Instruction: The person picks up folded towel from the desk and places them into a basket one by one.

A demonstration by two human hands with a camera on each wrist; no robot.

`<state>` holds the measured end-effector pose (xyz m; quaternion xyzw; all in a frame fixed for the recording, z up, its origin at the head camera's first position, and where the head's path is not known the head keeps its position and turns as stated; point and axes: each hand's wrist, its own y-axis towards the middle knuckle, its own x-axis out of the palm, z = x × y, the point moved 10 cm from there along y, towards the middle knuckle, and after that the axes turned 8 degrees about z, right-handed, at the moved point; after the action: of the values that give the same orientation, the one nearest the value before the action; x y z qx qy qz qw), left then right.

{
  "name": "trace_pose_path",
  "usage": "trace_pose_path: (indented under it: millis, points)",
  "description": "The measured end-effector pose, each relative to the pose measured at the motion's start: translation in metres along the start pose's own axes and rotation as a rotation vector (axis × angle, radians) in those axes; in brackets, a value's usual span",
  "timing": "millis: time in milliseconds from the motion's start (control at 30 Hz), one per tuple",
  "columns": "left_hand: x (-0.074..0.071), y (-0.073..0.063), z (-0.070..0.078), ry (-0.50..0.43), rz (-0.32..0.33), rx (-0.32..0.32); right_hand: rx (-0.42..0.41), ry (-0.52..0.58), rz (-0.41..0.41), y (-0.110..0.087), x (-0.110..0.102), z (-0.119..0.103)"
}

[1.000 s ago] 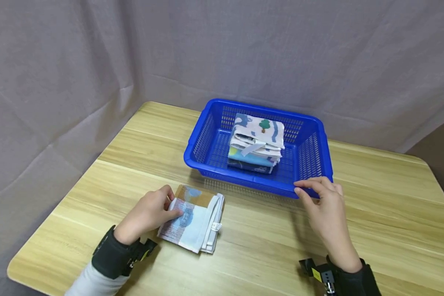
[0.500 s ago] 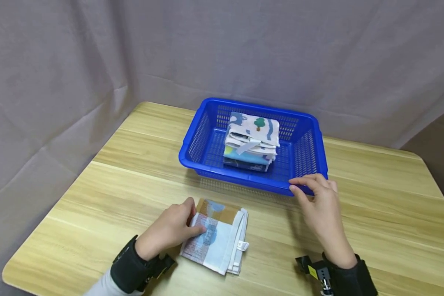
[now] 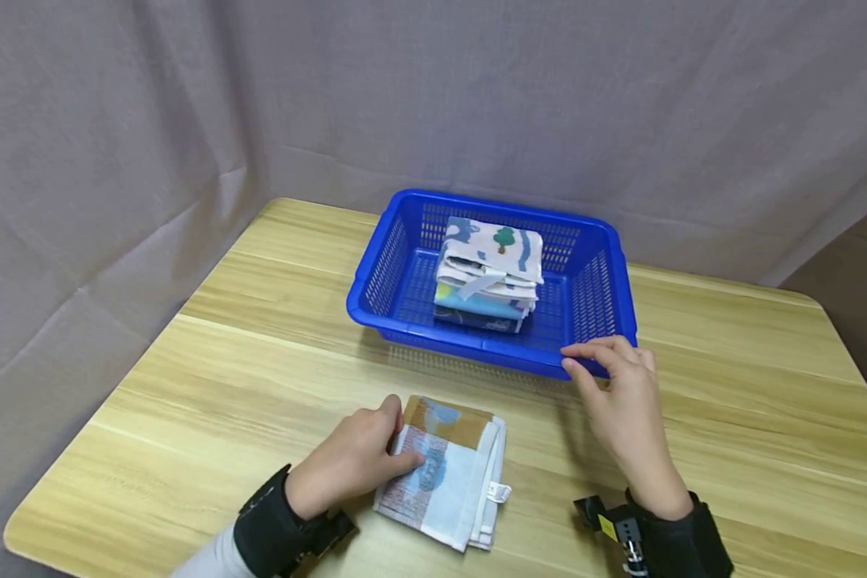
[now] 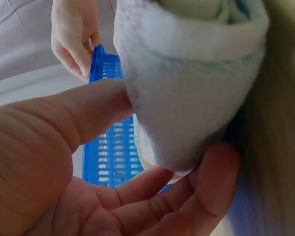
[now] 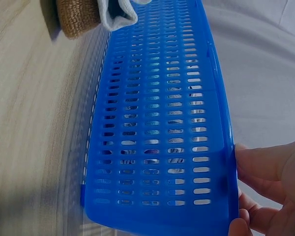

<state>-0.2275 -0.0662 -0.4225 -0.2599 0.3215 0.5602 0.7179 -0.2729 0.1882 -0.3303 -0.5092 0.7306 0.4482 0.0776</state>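
Note:
My left hand (image 3: 361, 456) grips the left edge of a folded towel (image 3: 441, 474), thumb on top and fingers beneath. The towel is white, brown and bluish, with a small tag on its right side. In the left wrist view its rolled white fold (image 4: 191, 93) sits between thumb and fingers. My right hand (image 3: 621, 401) pinches the near right rim of a blue plastic basket (image 3: 470, 341); the right wrist view shows the thumb (image 5: 263, 160) at that rim. Inside the basket lies a stack of folded towels (image 3: 491, 269), the top one white with a green tree.
The basket stands toward the back of a light wooden table (image 3: 209, 377) with rounded corners. Behind the table hangs a grey cloth (image 3: 433, 96). Black straps with small cameras (image 3: 607, 522) sit on both wrists.
My left hand has moved the folded towel to the right and toward the near edge. My right hand keeps its hold on the basket rim; the whole view has shifted slightly.

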Motion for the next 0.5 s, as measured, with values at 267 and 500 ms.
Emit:
trace_pose_path:
  millis: [267,500]
  points:
    - [0.002,-0.002,0.006,0.02,0.019,0.031,-0.013,-0.004,0.013,0.0,-0.002,-0.001]
    - [-0.004,-0.004,-0.004,0.035,0.043,-0.01,0.052,0.077,0.103,-0.005,-0.018,0.007]
